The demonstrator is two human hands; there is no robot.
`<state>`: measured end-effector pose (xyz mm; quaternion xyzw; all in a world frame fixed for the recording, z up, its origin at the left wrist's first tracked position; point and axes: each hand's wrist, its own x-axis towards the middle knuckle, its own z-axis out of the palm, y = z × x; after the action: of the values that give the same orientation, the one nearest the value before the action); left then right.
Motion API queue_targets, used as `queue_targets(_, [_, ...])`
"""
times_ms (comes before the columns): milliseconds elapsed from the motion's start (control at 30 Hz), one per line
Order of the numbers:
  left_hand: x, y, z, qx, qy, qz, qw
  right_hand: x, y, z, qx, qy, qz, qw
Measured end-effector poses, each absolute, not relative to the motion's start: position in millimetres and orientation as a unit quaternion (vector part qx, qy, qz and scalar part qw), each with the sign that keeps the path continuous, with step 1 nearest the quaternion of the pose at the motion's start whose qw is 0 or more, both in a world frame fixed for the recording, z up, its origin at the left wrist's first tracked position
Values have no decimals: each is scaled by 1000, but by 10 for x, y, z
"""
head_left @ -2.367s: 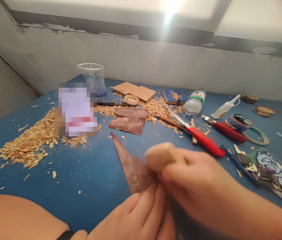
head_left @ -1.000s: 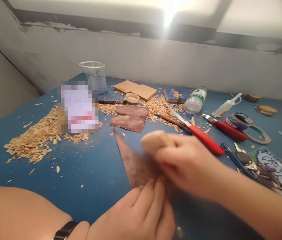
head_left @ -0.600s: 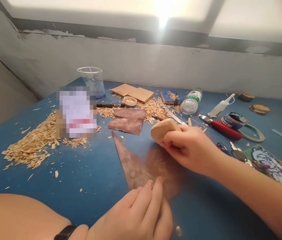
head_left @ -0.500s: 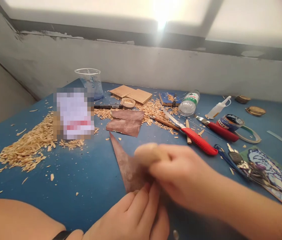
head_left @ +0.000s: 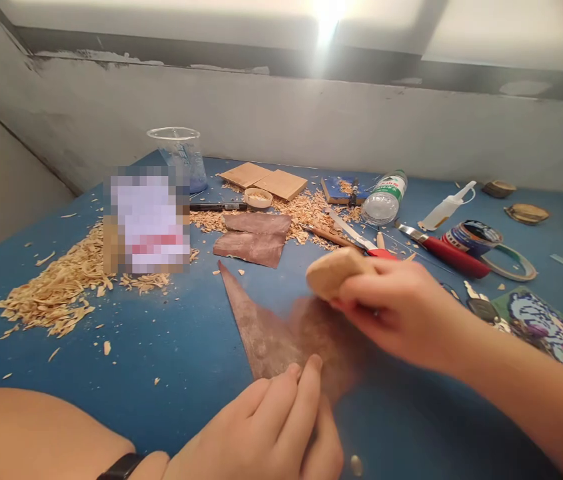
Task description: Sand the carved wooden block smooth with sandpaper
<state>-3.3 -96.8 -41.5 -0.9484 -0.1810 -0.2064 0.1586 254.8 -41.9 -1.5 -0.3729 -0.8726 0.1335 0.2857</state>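
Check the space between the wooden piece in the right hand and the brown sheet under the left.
Nothing visible stands between the wooden piece and the brown sheet. The left hand covers only the sheet's near part; the right hand's fingers partly hide the piece's underside.

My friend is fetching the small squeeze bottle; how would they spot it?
On the blue table, right of centre, look between the green-labelled bottle and two wood slices. The squeeze bottle alone has a pointed nozzle with a looped strap.
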Motion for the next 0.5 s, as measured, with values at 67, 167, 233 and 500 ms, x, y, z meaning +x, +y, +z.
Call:
queue_targets(67, [-18,-972,-412,-945,-172,-208,186,2555,-414,-12,-384,-868,113,294])
queue_targets(167, [2,-976,-391,-947,-167,-192,198,2562,-406,-5,-353,-884,148,270])
queue_targets(233, [3,-976,-371,-949,-165,-181,198,2608,-353,10,-354,-884,144,270])
queue_targets(500, [-4,-965,-334,-951,-163,-170,201,2634,-335,56,-356,-874,176,279])
